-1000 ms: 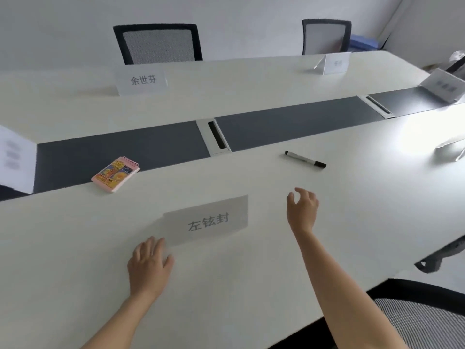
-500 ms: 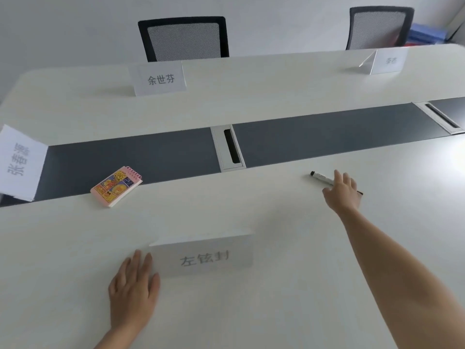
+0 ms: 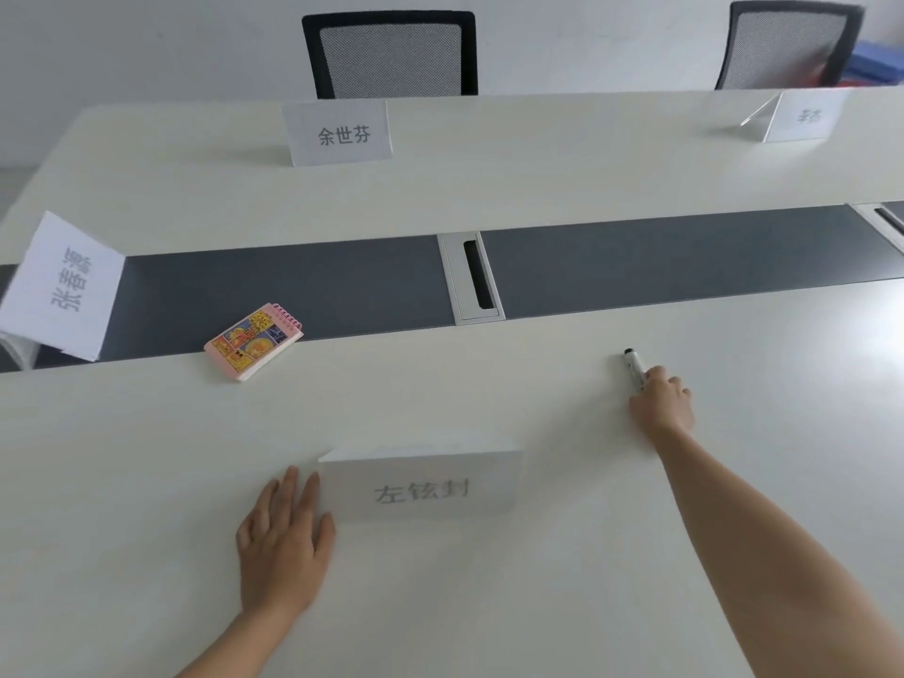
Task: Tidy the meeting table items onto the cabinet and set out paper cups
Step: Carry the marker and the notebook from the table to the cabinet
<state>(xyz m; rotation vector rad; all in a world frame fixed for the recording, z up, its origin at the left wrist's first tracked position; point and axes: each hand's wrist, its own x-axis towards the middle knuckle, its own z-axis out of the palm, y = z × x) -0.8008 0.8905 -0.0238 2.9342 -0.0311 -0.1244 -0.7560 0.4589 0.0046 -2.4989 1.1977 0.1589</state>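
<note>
right grip (image 3: 661,403) pinching marker (image 3: 634,365), left grip (image 3: 283,535) flat

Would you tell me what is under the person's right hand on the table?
A marker pen: its black-capped end sticks out beyond the right hand; the rest of it is covered by the hand.

Matt white table (image 3: 489,604), paper name cards (image 3: 420,486)

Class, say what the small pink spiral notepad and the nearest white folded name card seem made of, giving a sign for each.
Small pink spiral notepad: likely paper pages under a printed card cover; stacked page edges and coil binding show. White folded name card: thin matt paper or card; stands tent-folded.
</note>
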